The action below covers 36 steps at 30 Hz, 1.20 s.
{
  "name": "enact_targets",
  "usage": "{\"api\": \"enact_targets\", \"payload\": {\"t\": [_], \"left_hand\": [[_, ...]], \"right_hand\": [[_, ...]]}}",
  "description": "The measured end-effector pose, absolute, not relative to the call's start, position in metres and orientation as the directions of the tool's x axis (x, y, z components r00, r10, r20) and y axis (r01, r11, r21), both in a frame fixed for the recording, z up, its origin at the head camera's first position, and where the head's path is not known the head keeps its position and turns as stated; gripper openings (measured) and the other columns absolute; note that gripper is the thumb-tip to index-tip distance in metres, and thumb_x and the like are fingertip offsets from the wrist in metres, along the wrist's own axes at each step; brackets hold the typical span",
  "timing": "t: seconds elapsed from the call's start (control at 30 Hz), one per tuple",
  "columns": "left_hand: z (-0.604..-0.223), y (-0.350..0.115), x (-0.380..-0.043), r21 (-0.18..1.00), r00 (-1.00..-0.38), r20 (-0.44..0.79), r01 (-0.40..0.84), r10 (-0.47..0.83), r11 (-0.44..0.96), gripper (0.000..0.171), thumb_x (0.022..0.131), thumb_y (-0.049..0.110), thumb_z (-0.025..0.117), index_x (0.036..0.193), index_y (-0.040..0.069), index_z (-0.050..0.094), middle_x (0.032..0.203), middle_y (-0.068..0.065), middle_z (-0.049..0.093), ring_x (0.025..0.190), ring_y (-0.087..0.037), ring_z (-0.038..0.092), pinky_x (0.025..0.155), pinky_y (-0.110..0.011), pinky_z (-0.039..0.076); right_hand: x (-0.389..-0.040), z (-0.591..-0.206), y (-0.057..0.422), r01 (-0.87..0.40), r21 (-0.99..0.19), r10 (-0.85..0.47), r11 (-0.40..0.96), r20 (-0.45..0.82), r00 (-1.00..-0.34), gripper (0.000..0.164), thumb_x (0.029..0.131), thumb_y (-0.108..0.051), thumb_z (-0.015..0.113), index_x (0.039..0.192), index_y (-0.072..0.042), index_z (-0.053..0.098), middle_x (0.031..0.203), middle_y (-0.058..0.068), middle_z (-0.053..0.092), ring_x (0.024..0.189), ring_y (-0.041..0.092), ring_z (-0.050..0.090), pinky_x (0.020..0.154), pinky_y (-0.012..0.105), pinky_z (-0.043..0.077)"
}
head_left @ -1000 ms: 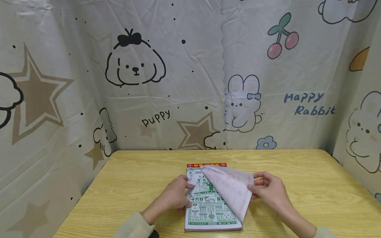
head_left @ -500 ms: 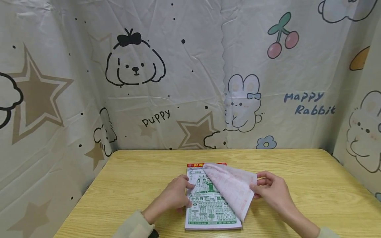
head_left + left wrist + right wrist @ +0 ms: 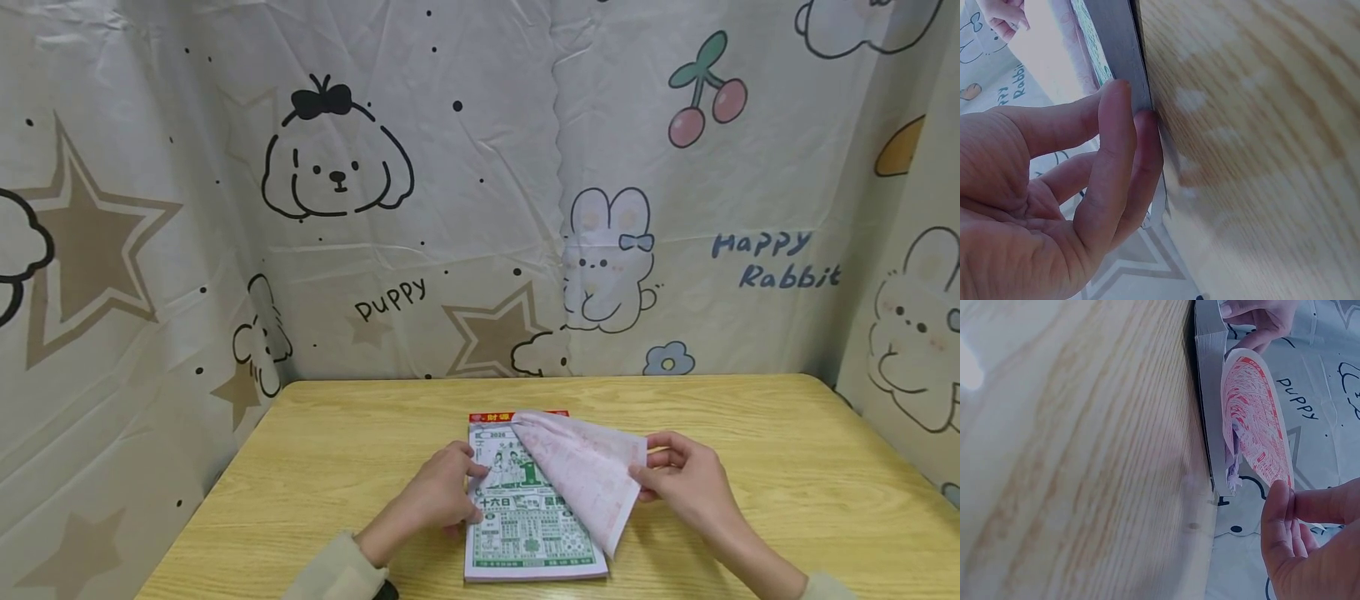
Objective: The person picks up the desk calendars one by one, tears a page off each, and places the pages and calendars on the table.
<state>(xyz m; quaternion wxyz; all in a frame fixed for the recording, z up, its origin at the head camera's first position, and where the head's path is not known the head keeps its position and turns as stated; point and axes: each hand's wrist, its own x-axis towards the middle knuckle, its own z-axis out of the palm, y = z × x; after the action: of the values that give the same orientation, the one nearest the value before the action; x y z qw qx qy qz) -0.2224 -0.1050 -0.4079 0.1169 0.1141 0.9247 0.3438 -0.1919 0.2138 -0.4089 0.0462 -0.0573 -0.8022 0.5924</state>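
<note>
A thick tear-off calendar (image 3: 528, 537) lies flat on the table, its green-printed sheet showing and a red strip (image 3: 491, 417) across the top. My left hand (image 3: 442, 487) grips the pad's left side; the left wrist view has its fingertips right at the thick grey side (image 3: 1124, 50). On the other side, my right hand (image 3: 686, 479) pinches the corner of a thin page (image 3: 588, 475), lifted and folded diagonally to the right. Seen from the right wrist, that page (image 3: 1257, 419) curves up with red print, and crumpled, ragged paper (image 3: 1233, 469) shows near the binding.
The wood-grain table (image 3: 337, 442) extends around the calendar on all sides. Behind it hangs a pale cloth (image 3: 480, 225) printed with cartoon animals, stars and cherries, which also covers both sides.
My right hand has shifted slightly right, pulling the page along, and its fold near the red strip has moved right. The left hand keeps its place on the calendar.
</note>
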Motion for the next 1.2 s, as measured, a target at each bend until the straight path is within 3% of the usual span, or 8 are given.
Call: {"api": "enact_targets", "payload": {"t": [0.63,1.2], "left_hand": [[-0.407,-0.104,-0.222,0.652,-0.947,-0.121,0.149,0.296,0.743,0.055,0.072,-0.009,0.092,0.125,-0.004,0.075,0.145,-0.023,0.052,0.121,-0.038,0.053,0.046,-0.028,0.057],[-0.408,-0.105,-0.221,0.660,-0.949,-0.125,0.138,0.289,0.739,0.054,0.073,-0.010,0.091,0.124,-0.004,0.075,0.145,-0.023,0.051,0.122,-0.042,0.056,0.046,-0.029,0.057]], "right_hand": [[-0.190,-0.410,0.224,0.045,-0.953,0.154,0.299,0.002,-0.988,0.047,0.090,0.008,0.076,0.131,0.014,0.055,0.091,0.011,0.069,0.071,0.017,0.071,0.065,0.035,0.065],[-0.186,-0.409,0.232,0.059,-0.951,0.174,0.303,-0.006,-0.985,0.048,0.090,0.005,0.077,0.132,0.013,0.055,0.090,0.010,0.069,0.070,0.016,0.071,0.065,0.033,0.065]]}}
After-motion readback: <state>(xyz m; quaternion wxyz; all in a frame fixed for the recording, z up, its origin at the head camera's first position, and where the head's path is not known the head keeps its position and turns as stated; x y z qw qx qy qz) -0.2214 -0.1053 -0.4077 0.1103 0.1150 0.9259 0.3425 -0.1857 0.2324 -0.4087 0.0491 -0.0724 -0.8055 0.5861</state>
